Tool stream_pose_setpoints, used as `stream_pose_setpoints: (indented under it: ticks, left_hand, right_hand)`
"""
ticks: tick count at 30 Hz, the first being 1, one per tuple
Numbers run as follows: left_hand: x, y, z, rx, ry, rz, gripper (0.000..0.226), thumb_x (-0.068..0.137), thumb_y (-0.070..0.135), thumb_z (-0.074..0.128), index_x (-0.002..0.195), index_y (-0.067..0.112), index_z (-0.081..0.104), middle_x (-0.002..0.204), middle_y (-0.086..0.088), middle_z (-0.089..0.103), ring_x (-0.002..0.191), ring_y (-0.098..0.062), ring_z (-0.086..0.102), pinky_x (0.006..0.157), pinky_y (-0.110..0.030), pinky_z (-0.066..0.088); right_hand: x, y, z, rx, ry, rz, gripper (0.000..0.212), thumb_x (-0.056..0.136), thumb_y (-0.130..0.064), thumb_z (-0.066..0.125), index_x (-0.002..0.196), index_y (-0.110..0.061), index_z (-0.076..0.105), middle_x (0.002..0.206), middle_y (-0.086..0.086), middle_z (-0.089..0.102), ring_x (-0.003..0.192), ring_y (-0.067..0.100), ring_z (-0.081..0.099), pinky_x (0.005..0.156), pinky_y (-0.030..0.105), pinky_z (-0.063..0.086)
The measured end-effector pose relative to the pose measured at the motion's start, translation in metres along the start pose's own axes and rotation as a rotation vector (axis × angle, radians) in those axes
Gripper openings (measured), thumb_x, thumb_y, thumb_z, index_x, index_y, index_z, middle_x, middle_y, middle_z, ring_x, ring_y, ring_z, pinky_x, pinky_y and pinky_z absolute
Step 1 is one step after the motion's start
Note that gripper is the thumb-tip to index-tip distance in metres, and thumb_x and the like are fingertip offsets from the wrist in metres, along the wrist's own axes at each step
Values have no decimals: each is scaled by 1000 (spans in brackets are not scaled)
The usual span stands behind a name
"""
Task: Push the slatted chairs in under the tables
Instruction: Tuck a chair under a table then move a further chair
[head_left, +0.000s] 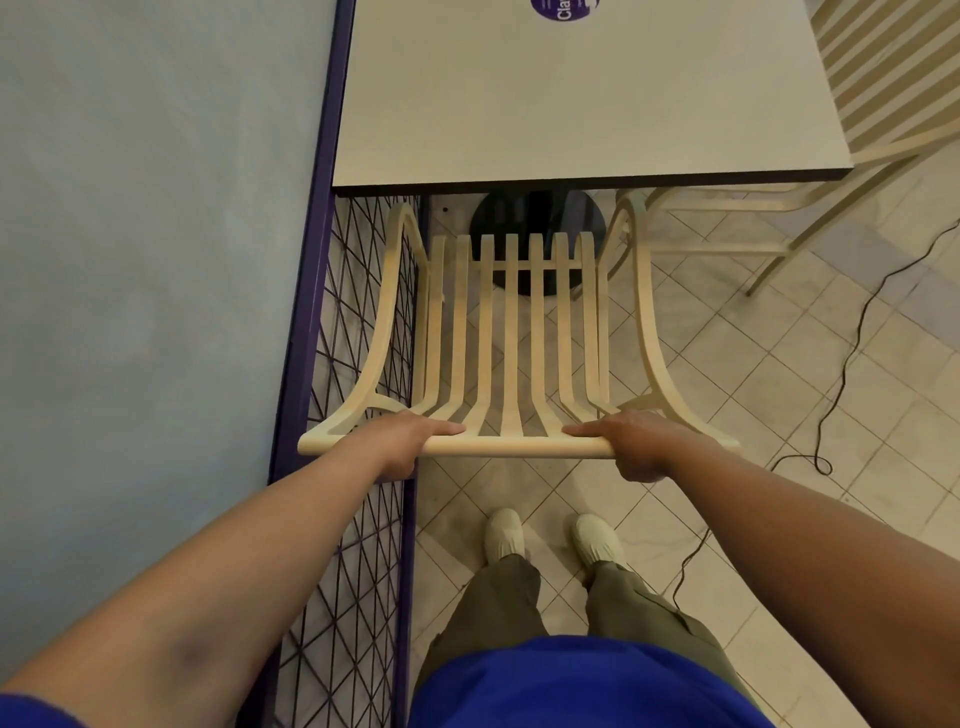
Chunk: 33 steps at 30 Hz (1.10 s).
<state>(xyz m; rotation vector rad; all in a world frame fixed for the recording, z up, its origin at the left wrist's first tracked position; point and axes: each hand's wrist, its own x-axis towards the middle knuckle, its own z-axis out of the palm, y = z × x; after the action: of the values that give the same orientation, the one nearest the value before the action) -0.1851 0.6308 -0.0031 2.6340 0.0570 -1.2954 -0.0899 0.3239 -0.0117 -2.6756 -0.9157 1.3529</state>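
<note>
Both hands wrapped around the top rail of the slatted chair (511, 332), left hand (410, 439) near one end, right hand (631, 441) near the other. Sitting right in front of the table (571, 104), front just short of its edge, wire mesh panel (358, 312) alongside.

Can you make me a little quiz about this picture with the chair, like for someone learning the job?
1. True or false: both hands grip the top rail of the slatted chair.
2. What lies on the tiled floor to the right of the chair? A) a black cable B) a broom C) a cup
3. Fill in: the chair's seat is not yet under the ____.

Key
1. True. The left hand and the right hand are each closed on the rail.
2. A, the black cable.
3. Table. The seat's front stops just short of its near edge, above the dark round base.
</note>
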Motion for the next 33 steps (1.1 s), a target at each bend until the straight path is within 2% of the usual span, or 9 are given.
stream_pose_setpoints:
  ticks: [6, 11, 15, 19, 24, 29, 33]
  left_hand:
    - [0, -1, -1, -13, -3, -2, 94, 90, 1, 62, 149, 64, 25, 116, 3, 53, 95, -20, 58, 82, -37, 55]
    - [0, 1, -3, 1, 2, -2, 94, 90, -1, 60, 151, 62, 26, 113, 3, 53, 92, -19, 58, 77, -35, 52]
    - [-1, 1, -3, 17, -4, 0, 90, 92, 3, 59, 151, 61, 25, 113, 4, 52, 93, -17, 56, 77, -33, 48]
    - [-3, 0, 0, 16, 1, -14, 83, 92, 14, 60, 151, 62, 26, 121, 3, 57, 101, -19, 57, 85, -35, 49]
    - [-2, -1, 1, 3, 20, 0, 77, 92, 24, 63, 151, 58, 28, 126, 3, 57, 106, -19, 57, 91, -38, 50]
    - [1, -1, 1, -26, 33, 26, 72, 87, 50, 67, 150, 54, 34, 125, 7, 59, 107, -16, 56, 91, -40, 49]
    - [1, 10, -5, -138, 3, 28, 74, 86, 70, 61, 152, 48, 37, 141, 4, 55, 121, -18, 53, 103, -45, 46]
  right_hand:
    - [2, 1, -2, 12, 3, -3, 80, 93, -3, 61, 154, -45, 31, 107, -6, 47, 92, 15, 51, 82, 28, 41]
    - [-1, 1, -2, 9, 9, -6, 79, 93, -4, 61, 153, -45, 33, 120, -1, 57, 95, 15, 52, 87, 30, 46]
    - [-1, 0, 1, 8, 25, 14, 76, 93, -7, 60, 151, -49, 35, 117, -4, 58, 97, 16, 56, 93, 36, 52]
    - [-3, -1, 2, 6, 45, 28, 73, 93, -11, 59, 150, -50, 35, 111, -6, 56, 95, 16, 57, 92, 39, 53]
    - [-4, 1, 1, 34, 40, -1, 72, 91, -19, 63, 151, -47, 34, 120, -5, 57, 100, 14, 51, 97, 38, 49]
    - [-4, -1, -2, 55, 42, -46, 66, 92, -32, 66, 152, -39, 38, 132, -1, 60, 111, 18, 55, 100, 37, 45]
    - [0, -2, -6, 121, 25, -8, 72, 90, -43, 69, 154, -35, 37, 139, 2, 57, 115, 20, 55, 102, 37, 43]
